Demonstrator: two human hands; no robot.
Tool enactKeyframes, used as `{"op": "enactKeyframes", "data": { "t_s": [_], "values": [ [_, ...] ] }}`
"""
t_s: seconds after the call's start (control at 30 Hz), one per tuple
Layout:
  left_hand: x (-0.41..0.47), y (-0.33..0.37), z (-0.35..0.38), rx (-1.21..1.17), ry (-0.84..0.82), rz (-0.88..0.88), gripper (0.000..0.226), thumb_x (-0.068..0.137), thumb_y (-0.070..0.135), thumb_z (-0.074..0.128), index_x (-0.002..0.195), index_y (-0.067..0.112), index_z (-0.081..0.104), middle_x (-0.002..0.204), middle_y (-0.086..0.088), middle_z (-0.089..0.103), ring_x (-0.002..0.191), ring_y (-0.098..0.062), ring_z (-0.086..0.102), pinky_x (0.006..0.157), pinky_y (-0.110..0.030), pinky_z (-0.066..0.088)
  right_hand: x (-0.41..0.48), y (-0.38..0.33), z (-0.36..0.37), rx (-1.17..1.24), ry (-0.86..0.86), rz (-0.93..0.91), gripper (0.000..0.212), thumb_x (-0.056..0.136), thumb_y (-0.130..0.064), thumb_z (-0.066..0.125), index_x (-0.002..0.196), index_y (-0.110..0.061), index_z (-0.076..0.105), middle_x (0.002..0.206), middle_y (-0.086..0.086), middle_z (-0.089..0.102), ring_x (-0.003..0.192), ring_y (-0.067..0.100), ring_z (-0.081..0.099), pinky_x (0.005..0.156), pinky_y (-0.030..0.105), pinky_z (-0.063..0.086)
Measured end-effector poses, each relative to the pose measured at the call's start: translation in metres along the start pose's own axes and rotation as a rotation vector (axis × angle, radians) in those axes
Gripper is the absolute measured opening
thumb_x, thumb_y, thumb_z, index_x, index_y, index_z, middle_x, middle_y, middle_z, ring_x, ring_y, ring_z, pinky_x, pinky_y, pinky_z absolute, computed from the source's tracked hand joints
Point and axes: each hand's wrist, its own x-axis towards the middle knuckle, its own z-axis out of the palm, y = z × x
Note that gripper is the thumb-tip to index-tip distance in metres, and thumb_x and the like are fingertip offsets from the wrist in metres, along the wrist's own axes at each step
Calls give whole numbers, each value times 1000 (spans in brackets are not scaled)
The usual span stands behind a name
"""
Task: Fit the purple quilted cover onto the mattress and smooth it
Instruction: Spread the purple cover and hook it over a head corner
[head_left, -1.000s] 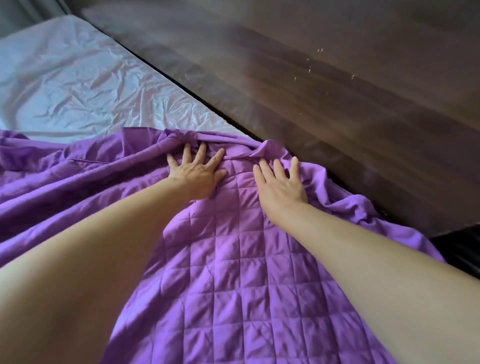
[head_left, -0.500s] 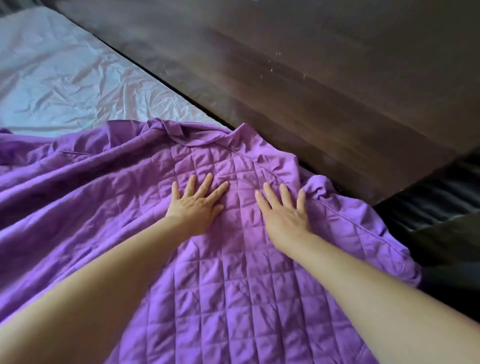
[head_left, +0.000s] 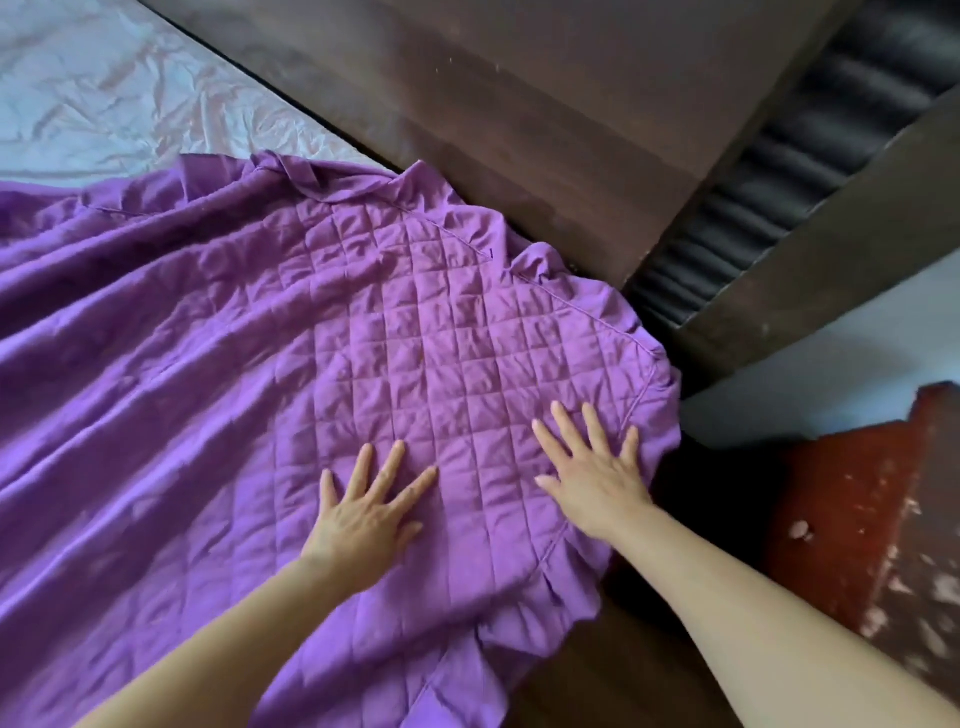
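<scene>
Both hands, left hand (head_left: 363, 514) and right hand (head_left: 597, 483), lie flat with fingers spread, gripping nothing, on the soft, light purple quilted cover (head_left: 415, 332); best gripped by its ruffled corner hem (head_left: 662, 415).

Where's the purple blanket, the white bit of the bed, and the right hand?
Purple quilted cover (head_left: 415, 322): head view, middle of the stitched squares.
White crinkled mattress sheet (head_left: 119, 98): head view, bare part at top left.
Right hand (head_left: 597, 483): head view, back of the hand.

Dark wooden bed frame (head_left: 545, 119) runs diagonally along the upper right. Beyond it, a black ribbed panel (head_left: 769, 171) lies beside a dark wooden beam (head_left: 831, 249). At lower right, worn red floor (head_left: 857, 519) with pale chipped patches; soft daylight.
</scene>
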Motion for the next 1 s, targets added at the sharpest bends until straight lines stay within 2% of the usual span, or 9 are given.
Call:
{"op": "enactKeyframes", "data": {
  "t_s": [0.1,0.2,0.33,0.47,0.63,0.7,0.77,0.83,1.0],
  "values": [
    [-10,21,0,-87,69,-118,60,95,51,31,146,43,2,158,-2,-1,143,-37,4,105,-68,16,-17,-11,-3,34,96,-21,63,98,-50,26,149,-32,-6,157,-3,-17,143,31,-16,107,68,-6],
    [-53,52,-4,-171,69,-164,58,97,48,28,145,44,-4,158,1,-10,144,-32,-7,111,-61,8,-69,-46,11,61,167,-148,61,98,-48,29,149,-33,-2,158,-2,-14,144,30,-15,108,64,-8],
    [-132,63,28,-163,117,-84,55,95,56,13,146,36,18,156,-3,18,141,-38,20,104,-63,28,-138,-83,53,30,165,-298,61,99,-44,33,149,-33,1,159,1,-11,144,30,-15,108,65,-9],
    [-196,56,72,-178,45,-83,71,88,68,8,110,18,53,144,-9,43,126,-45,43,89,-63,42,-178,-114,86,-10,130,-401,60,98,-41,39,149,-31,8,159,6,-9,144,33,-13,107,64,-11],
    [-244,44,118,10,-52,-42,63,58,71,66,83,13,60,134,-17,52,118,-47,51,85,-63,45,-203,-146,123,-134,115,-406,55,93,-22,51,144,-24,30,158,11,0,144,34,-5,107,65,-8],
    [-252,41,125,24,14,-50,47,52,47,85,76,12,64,122,-16,61,113,-47,54,84,-64,45,-205,-157,128,-145,140,-369,42,84,-12,61,125,-21,54,153,14,23,142,36,15,108,66,3],
    [-262,43,133,-14,132,-29,19,69,31,77,71,15,66,108,-9,66,111,-44,57,86,-60,46,-209,-167,131,-69,214,-302,24,67,-9,75,88,-18,69,128,11,57,123,34,48,103,64,25],
    [-272,44,142,-71,217,74,22,78,36,54,67,20,65,104,-1,67,112,-36,58,92,-51,44,-219,-166,141,-33,299,-295,12,68,-10,64,73,-19,69,107,7,68,105,30,61,98,62,35],
    [-297,46,168,-41,147,181,34,76,52,44,60,25,59,114,1,67,114,-32,57,93,-49,41,-252,-154,193,-88,285,-280,43,73,-14,31,88,-22,71,107,8,69,100,26,64,101,60,34]
  ]
}}
